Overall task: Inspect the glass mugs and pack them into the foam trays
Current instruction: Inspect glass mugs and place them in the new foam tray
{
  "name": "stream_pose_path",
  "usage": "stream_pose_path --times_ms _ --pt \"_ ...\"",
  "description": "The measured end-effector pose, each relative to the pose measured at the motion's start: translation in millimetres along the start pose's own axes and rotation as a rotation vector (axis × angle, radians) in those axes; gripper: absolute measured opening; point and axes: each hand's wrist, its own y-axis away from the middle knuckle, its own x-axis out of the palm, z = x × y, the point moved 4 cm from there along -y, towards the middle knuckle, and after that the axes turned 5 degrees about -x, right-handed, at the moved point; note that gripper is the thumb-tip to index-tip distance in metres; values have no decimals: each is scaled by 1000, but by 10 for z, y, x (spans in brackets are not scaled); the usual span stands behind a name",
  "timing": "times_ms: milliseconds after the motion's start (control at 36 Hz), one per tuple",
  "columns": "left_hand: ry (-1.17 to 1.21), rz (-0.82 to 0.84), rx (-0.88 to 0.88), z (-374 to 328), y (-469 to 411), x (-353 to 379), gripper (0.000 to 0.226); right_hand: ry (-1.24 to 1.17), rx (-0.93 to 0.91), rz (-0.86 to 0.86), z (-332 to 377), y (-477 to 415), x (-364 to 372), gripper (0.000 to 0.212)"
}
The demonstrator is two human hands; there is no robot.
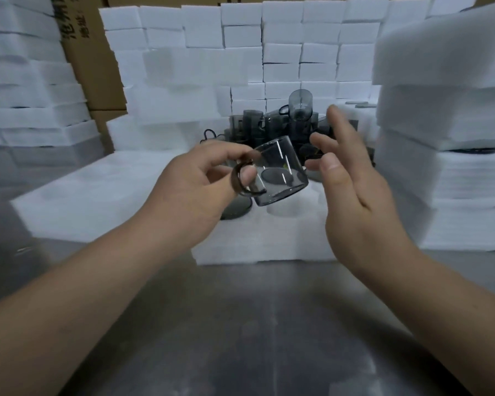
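A smoky grey glass mug hangs tilted in the air above the white foam tray. My left hand pinches it by the handle and rim, one finger through the handle loop. My right hand is just right of the mug, fingers spread and straight, holding nothing; whether it touches the glass I cannot tell. The tray has round pockets, and a dark mug sits in one below the held mug. A heap of more grey mugs stands behind the tray.
Stacked white foam blocks form a wall behind. Foam sheet piles rise at the right and left. Brown cartons stand at back left. A grey metal tabletop lies in front of the tray.
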Motion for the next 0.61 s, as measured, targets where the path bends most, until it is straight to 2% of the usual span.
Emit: stream_pose_path --times_ms 194,333,445,528,611 --pt "111 3 3 11 35 -8 18 41 -41 187 48 9 54 49" --pt "231 4 -86 94 -8 14 14 141 -67 204 49 15 64 47" --pt "280 0 -119 78 8 30 25 33 -86 214 64 22 79 57" --pt "305 -8 -114 64 8 27 14 18 -91 229 67 17 94 65" --pt "331 -32 -141 62 -3 3 25 40 -75 241 66 14 103 76"
